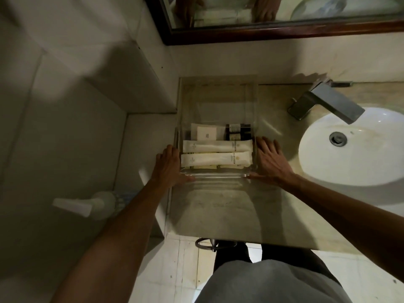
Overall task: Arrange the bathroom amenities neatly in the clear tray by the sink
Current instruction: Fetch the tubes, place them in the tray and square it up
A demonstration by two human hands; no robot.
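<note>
The clear tray [218, 174] sits on the marble counter left of the sink. Inside it lie two long white sachets [216, 146] side by side, a small white box [206, 134] behind them on the left, and two dark little bottles [237, 132] behind on the right. Flat yellowish packets [227, 166] peek out under the nearer sachet. My left hand [169, 164] presses against the tray's left wall with its thumb along the front edge. My right hand [270, 158] presses against the right wall the same way. Both hands grip the tray between them.
A white basin [354, 149] with a drain and a square chrome tap [328, 103] lies to the right. A dark-framed mirror [284, 32] hangs behind. The counter [218, 211] ends just left of the tray; below left stands a white toilet brush holder [96, 203].
</note>
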